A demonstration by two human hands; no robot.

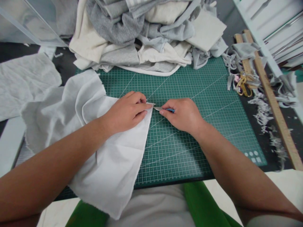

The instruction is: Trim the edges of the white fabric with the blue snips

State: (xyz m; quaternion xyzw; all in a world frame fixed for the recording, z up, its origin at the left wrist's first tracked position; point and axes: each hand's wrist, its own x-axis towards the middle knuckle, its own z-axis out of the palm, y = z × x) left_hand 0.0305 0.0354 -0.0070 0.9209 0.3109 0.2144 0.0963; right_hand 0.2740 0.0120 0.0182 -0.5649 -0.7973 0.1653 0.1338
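Where the white cotton cloth (pixel 111 157) ends in a frayed edge, bare green gridded cutting mat (pixel 201 104) runs free to the right, hemmed behind by a heap of grey and cream fabric (pixel 146 34). The left hand (pixel 125 112) lies flat, fingers together, pinning the cloth's corner. The right hand (pixel 183 115) is curled around a small blue-handled blade (pixel 163 109), tip at that corner. No writing is readable.

Under your left hand (pixel 126 112) lies matt white woven cloth (pixel 111 164) with a frayed edge. At three o'clock of it, your right hand (pixel 182 115) grips a blue plastic-handled knife (pixel 165 109), blade bright metal, on the matt green gridded mat (pixel 201 94).
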